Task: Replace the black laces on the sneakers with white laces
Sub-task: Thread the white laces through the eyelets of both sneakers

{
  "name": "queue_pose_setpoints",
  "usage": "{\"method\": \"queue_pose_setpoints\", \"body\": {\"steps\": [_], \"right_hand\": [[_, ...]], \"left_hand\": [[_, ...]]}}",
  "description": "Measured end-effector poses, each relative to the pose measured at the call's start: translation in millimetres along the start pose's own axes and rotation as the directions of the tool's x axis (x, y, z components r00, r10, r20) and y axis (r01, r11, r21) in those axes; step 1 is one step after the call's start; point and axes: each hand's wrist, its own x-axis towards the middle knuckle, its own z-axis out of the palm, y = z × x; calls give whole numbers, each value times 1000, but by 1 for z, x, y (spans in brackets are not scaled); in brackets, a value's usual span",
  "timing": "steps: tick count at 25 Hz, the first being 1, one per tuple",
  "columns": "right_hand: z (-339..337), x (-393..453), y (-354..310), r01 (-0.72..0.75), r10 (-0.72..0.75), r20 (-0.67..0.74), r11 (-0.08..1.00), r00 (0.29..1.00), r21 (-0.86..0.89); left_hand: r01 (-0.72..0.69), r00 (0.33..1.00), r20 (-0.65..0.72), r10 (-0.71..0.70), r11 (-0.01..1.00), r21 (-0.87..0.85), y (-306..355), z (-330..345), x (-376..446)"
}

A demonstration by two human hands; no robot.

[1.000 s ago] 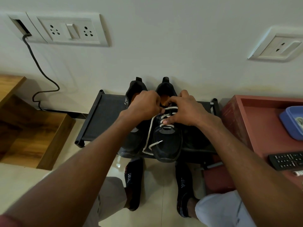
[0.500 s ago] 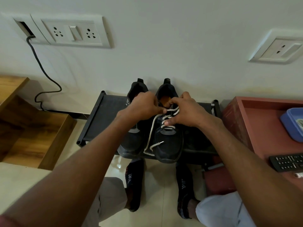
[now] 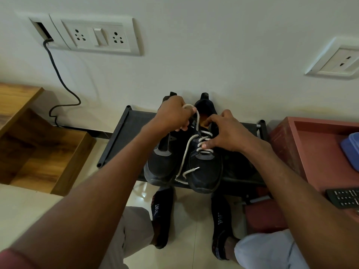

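Step in hand, as I read it: lacing the right-hand sneaker with white; the next eyelet pull is under way.

Left of the hands: a wooden box [image 3: 44,152] on the floor, nothing visible inside.

Left hand [image 3: 172,115]: fingers curled round the white lace [image 3: 186,150], drawn up taut above the left sneaker [image 3: 163,164]. That shoe shows no lace I can make out. From the grip the lace runs down between the two shoes, and its loose tip lies on the toe of the right sneaker [image 3: 206,171].

Right hand [image 3: 225,131]: curled over the right sneaker's tongue, thumb pressing on the crossed white rows; I cannot tell whether it pinches the lace's other end. Both shoes sit on a black rack [image 3: 124,136] beneath the hands.

Next move, my judgement: feed the free end through the next open eyelet and even out tension; needs a fine pinch on the tip.

Right of the hands: a red tray [image 3: 310,148] holding a blue tub [image 3: 351,150] and a remote [image 3: 343,197].
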Motion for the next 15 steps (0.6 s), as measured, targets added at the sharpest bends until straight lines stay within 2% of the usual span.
{"method": "queue_pose_setpoints", "body": {"steps": [2, 4, 5, 7, 9, 11, 13, 15], "right_hand": [[-3, -1, -8, 66, -65, -77, 998, 995, 10], [-3, -5, -19, 169, -159, -118, 983, 980, 75], [0, -7, -25, 208, -199, -98, 975, 975, 84], [7, -13, -35, 233, -233, -20, 972, 972, -8], [13, -17, -41, 199, -199, 7, 975, 980, -102], [11, -16, -41, 122, -131, -69, 985, 989, -124], [6, -17, -38, 32, -34, -153, 999, 988, -16], [2, -19, -35, -44, 86, -185, 974, 979, 221]], "left_hand": [[-33, 995, -90, 40, 996, 84, 2, -2, 2], [-22, 989, -147, 35, 996, 86, 0, -7, 6], [-5, 986, -168, 21, 995, 97, -3, -9, 7], [27, 978, -211, 11, 984, 177, -7, -11, 8], [44, 973, -231, 19, 963, 266, -9, -14, 6], [64, 975, -223, 12, 941, 332, -9, -17, 2], [107, 977, -214, -15, 900, 422, -8, -21, -5], [143, 979, -199, -45, 850, 507, -7, -25, -11]]}}
